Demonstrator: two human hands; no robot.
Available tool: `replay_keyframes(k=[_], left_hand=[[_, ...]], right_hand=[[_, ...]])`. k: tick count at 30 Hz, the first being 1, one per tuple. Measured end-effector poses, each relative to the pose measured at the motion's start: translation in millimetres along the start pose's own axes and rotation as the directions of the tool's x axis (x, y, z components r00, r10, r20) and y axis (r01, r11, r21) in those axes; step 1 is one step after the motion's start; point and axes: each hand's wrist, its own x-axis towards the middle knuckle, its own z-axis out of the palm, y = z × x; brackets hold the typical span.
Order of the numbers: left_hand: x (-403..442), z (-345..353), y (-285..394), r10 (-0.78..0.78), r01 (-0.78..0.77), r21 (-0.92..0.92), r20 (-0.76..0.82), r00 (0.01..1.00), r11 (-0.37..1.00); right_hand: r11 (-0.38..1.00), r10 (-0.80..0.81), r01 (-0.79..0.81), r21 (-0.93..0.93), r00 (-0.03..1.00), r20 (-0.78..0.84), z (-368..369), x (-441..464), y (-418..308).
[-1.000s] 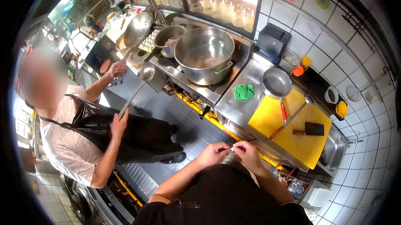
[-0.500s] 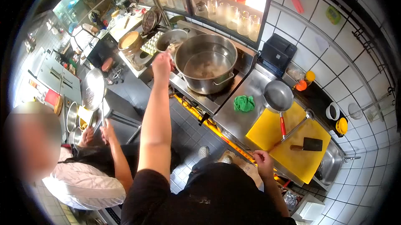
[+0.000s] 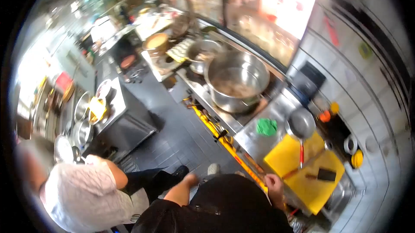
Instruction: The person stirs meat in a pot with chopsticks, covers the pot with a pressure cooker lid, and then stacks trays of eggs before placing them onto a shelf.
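In a cramped kitchen, with a grey floor (image 3: 177, 131) below, a white tiled wall (image 3: 371, 155) to the right and a bright window (image 3: 248, 21) behind the stove (image 3: 193, 85); all rather blurred. Beside the black shirt (image 3: 225, 209), a right hand (image 3: 274, 186) with fingers curled in, near the front edge of the steel counter (image 3: 255, 141) and the yellow pipe (image 3: 234, 151); impossible to tell whether bare or pinching something. On the other side, a left hand (image 3: 189, 180), low over the floor and well apart from the counter; too smeared to tell whether closed or loose. Just beyond the right hand, on the counter: a yellow cutting board (image 3: 309, 192), with a cleaver (image 3: 327, 174) and a long ladle (image 3: 328, 145) lying across it, both out of hand. Farther along, a pan (image 3: 301, 122) with its red handle over the board, then a green cloth (image 3: 266, 126). On the stove, a big pot (image 3: 229, 103) and a smaller pot (image 3: 198, 67), both with food (image 3: 235, 89) already inside; no telling how nearly cooked, or how much left to do. Past these, an egg tray (image 3: 180, 50). At far left, a co-worker (image 3: 86, 189) in a pale top.
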Motion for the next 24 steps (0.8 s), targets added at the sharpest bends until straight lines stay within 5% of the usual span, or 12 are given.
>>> replay_keyframes(k=[3,5,7,10,12,14,16,17,18,21,22,24], left_hand=[[-55,55,57,0.088,-0.062,-0.125,0.214,0.973,0.990],[-78,47,85,0.002,0.125,-0.342,0.347,0.938,0.931],[-108,14,92,-0.185,0.514,-0.561,0.538,0.822,0.649],[-83,92,95,-0.328,0.517,-0.554,0.408,0.852,0.652],[-73,78,90,-0.510,0.659,-0.657,0.451,0.733,0.367],[-74,56,90,-0.675,0.500,-0.864,0.331,0.659,0.065],[-70,33,83,-0.651,0.443,-0.817,0.112,0.750,0.369],[-76,9,88,-0.722,0.378,-0.926,0.252,0.644,0.015],[-73,5,87,-0.712,0.371,-0.928,0.234,0.662,0.040],[-75,0,75,-0.628,0.368,-0.908,0.170,0.759,0.199],[-58,53,66,-0.604,0.388,-0.885,0.166,0.779,0.256],[-44,79,59,-0.554,0.413,-0.832,0.158,0.817,0.371]], right_hand=[[0.999,-0.046,0.045,0.010,0.991,0.129,9,30,21],[1.000,-0.011,0.013,-0.010,0.982,0.190,16,41,-6],[0.993,-0.060,0.084,-0.081,0.962,0.266,19,53,-9],[0.982,-0.148,0.178,-0.058,0.931,0.335,38,66,-30],[0.958,-0.254,0.286,-0.030,0.889,0.380,53,78,-12],[0.859,-0.351,0.477,-0.187,0.814,0.463,61,67,-61],[0.779,-0.562,0.626,-0.014,0.709,0.425,72,59,-73],[0.760,-0.600,0.649,0.039,0.678,0.424,73,57,-74],[0.735,-0.641,0.672,0.094,0.643,0.419,73,54,-73],[0.822,-0.490,0.567,-0.052,0.751,0.443,52,31,-54],[0.843,-0.446,0.531,-0.083,0.777,0.444,45,26,-34],[0.956,-0.215,0.275,-0.101,0.893,0.395,31,10,-7]])
